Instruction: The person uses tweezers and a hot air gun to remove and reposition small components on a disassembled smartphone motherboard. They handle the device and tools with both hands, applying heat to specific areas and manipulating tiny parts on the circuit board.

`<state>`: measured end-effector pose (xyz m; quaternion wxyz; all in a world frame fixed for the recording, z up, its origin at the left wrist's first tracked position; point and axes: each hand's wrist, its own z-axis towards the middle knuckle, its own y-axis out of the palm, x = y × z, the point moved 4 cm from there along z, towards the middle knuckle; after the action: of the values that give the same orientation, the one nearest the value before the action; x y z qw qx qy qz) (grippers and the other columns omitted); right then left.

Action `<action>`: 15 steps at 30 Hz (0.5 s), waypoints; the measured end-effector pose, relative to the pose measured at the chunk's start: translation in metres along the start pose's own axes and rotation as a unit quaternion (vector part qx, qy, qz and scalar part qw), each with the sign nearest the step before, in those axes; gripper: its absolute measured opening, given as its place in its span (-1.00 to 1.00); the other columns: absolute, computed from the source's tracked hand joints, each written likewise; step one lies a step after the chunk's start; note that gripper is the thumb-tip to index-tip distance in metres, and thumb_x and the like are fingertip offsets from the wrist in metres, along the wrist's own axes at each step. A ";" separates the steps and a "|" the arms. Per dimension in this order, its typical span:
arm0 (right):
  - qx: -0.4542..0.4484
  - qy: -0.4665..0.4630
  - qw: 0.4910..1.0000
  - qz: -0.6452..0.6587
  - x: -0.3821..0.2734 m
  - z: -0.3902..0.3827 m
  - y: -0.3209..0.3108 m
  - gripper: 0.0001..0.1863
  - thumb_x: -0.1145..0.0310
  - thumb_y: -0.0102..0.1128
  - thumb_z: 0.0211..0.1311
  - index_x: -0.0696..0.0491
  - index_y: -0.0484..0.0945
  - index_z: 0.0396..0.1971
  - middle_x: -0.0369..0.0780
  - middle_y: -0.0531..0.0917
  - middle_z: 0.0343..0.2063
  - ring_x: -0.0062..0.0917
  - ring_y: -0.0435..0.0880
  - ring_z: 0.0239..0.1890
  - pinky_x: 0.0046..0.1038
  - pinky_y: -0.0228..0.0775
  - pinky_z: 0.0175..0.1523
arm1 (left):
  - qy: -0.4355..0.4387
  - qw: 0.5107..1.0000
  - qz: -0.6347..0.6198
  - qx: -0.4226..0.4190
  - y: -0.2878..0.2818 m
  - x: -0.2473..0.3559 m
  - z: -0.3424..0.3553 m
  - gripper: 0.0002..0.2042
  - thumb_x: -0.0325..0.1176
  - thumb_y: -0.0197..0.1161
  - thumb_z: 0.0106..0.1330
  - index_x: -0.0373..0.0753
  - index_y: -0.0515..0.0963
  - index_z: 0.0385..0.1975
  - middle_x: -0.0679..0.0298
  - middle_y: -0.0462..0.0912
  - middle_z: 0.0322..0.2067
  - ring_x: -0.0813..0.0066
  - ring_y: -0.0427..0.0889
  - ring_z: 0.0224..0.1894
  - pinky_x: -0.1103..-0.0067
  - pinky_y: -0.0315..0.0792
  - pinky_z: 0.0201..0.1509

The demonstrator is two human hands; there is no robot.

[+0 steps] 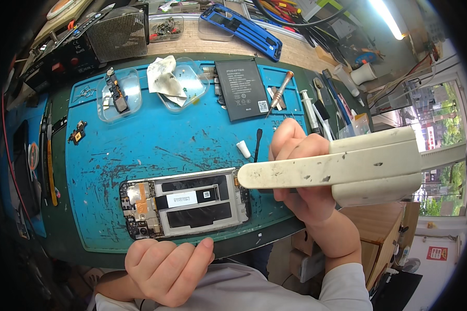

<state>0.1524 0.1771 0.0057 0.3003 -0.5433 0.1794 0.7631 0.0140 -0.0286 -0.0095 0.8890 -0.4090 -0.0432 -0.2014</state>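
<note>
An opened phone (194,215) lies on the blue mat (98,155), its circuit boards and dark inner panels exposed. My left hand (168,264) is curled beside the phone's near edge, palm hidden, so anything inside is out of sight. My right hand (316,207) is closed at the phone's right, largely covered by a long cream plastic arm (290,171) whose rounded end overlaps that side of the phone; what the fingers grip is hidden. Above the phone are a small white nozzle (243,149) and a black pry tool (257,142).
A loose battery (238,88), screwdriver (281,90), two clear trays (132,109) (194,78), paper wipe (161,78) and small part (78,132) sit farther back. Black equipment (54,65) stands at back left, a blue phone fixture (244,33) behind, syringe and brushes (308,109) at right.
</note>
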 end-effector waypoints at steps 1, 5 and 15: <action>0.000 -0.002 1.000 -0.001 0.000 0.000 -0.001 -0.76 0.10 0.25 0.45 -0.06 0.51 -0.28 -0.40 0.66 -0.53 -0.54 0.37 -0.23 -0.53 0.23 -0.15 | -0.001 1.000 -0.001 0.001 0.000 0.000 0.000 -0.77 -0.49 0.41 0.22 -0.30 0.75 -0.13 0.37 0.64 -0.40 0.45 0.49 -0.47 0.46 0.25 -0.36; -0.010 -0.018 1.000 -0.004 0.003 -0.002 -0.002 -0.76 0.10 0.26 0.45 -0.06 0.51 -0.27 -0.41 0.67 -0.53 -0.54 0.37 -0.23 -0.53 0.23 -0.15 | -0.005 1.000 -0.009 0.000 0.000 0.000 -0.001 -0.77 -0.49 0.41 0.21 -0.30 0.75 -0.12 0.37 0.64 -0.40 0.45 0.49 -0.47 0.46 0.25 -0.36; -0.022 0.055 0.998 -0.029 -0.006 -0.004 -0.003 -0.70 0.02 0.36 0.45 -0.10 0.56 -0.35 -0.42 0.69 -0.52 -0.55 0.36 -0.23 -0.57 0.22 -0.22 | -0.009 1.000 -0.012 -0.001 0.000 -0.001 -0.003 -0.75 -0.48 0.41 0.22 -0.31 0.74 -0.09 0.37 0.66 -0.39 0.45 0.50 -0.46 0.46 0.25 -0.35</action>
<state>0.1584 0.1751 0.0096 0.2999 -0.5957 0.1629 0.7271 0.0129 -0.0305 -0.0122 0.8858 -0.4108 -0.0562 -0.2083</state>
